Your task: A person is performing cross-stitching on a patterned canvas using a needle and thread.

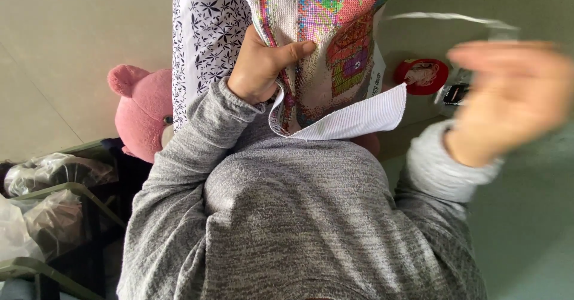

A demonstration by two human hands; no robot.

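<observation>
While the left hand (263, 67) pinches the colourful cross-stitched fabric panel (335, 43) by its edge, thumb across the stitching, just above the grey knitted sweater (299, 216), the right hand (508, 103) hangs blurred and apart from it, fingers spread and holding nothing. Working this well likely means keeping the cloth taut near its folded white ribbed corner (359, 118) and drawing any thread out smoothly. A pink plush bear (140, 112) sits beside the left sleeve.
</observation>
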